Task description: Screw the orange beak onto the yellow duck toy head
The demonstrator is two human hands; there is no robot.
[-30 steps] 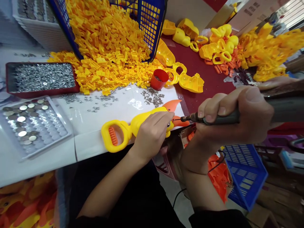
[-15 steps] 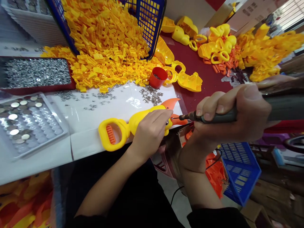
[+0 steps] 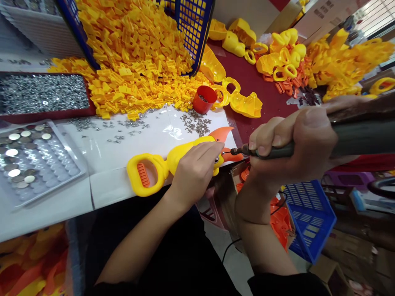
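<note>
A yellow duck-shaped toy point(image 3: 177, 158) with an orange beak and a ring handle lies on the white sheet at the table's front edge. My left hand point(image 3: 196, 172) presses down over the duck's body and head, fingers curled around it. My right hand point(image 3: 296, 142) is wrapped around a dark electric screwdriver point(image 3: 271, 151). Its tip touches the duck's head next to the beak.
A tipped blue basket point(image 3: 194, 28) spills small yellow parts point(image 3: 135, 78) across the table. A red tray of screws point(image 3: 43, 94), a clear tray of coin cells point(image 3: 31, 160), a red cup point(image 3: 204, 99), loose screws point(image 3: 197, 125) and yellow shells point(image 3: 247, 105) surround the work spot. Another blue basket point(image 3: 308, 213) stands below right.
The view has shifted slightly. Both hands stay in place, the screwdriver tip still against the duck's head.
</note>
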